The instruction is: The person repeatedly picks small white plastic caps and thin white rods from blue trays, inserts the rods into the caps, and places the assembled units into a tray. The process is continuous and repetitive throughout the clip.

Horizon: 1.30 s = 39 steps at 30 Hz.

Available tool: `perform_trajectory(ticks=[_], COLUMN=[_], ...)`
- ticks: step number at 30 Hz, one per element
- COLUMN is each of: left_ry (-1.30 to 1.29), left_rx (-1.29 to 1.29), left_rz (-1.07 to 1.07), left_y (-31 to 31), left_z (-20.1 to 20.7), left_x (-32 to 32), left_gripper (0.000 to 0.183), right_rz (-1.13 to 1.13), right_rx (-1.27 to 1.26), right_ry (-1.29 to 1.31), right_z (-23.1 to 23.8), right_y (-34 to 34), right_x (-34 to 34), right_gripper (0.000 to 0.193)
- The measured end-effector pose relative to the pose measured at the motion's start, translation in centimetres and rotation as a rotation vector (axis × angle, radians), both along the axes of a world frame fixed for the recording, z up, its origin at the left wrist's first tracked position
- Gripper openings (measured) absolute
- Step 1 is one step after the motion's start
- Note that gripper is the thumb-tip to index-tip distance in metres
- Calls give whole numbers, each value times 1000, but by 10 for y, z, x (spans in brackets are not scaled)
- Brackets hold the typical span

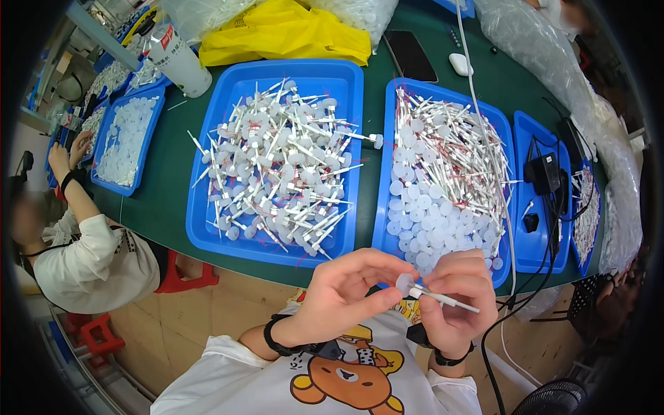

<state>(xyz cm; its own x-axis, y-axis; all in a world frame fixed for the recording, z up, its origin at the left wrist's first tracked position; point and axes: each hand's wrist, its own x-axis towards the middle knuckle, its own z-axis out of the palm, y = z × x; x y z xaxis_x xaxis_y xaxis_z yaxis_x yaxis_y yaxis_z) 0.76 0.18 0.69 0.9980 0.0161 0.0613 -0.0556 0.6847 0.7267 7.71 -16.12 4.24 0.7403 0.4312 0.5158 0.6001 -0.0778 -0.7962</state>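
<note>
My left hand (353,294) pinches a translucent disc (404,282), right hand (453,304) its white stick (446,301), by the blue tray's (383,207) near rim.

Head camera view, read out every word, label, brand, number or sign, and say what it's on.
I won't copy print, only say where it stands.
White cup: red label and dark lettering.
Yellow bag: small dark print, too blurred to read.
Wearer's white shirt: marks beside the bear, too small.
Co-worker's shirt: dark marks, too blurred.
</note>
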Motion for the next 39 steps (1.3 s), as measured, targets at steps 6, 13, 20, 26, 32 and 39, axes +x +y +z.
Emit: perform_trajectory(ticks=[6, 13, 20, 26, 32, 39], left_ry=[-89, -159, -162, -210, -219, -140], left_rx=[285, 499, 429, 568, 730, 998], left_rz=[97, 143, 111, 80, 110, 257], left_y=[5, 12, 14, 21, 21, 20], left_z=[1, 4, 0, 4, 4, 3], left_x=[2, 4, 6, 5, 5, -1], left_gripper=[36, 34, 32, 30, 30, 28], right_rz=[57, 62, 14, -12, -14, -41], right_rx=[-114, -233, -113, -90, -198, -225], right_ry=[-38, -130, 15, 243, 439, 642], right_z=[13, 16, 3, -1, 7, -8], right_y=[-9, -14, -11, -13, -12, -2], right_x=[8, 5, -7, -20, -20, -19], right_gripper=[23, 26, 20, 15, 8, 13])
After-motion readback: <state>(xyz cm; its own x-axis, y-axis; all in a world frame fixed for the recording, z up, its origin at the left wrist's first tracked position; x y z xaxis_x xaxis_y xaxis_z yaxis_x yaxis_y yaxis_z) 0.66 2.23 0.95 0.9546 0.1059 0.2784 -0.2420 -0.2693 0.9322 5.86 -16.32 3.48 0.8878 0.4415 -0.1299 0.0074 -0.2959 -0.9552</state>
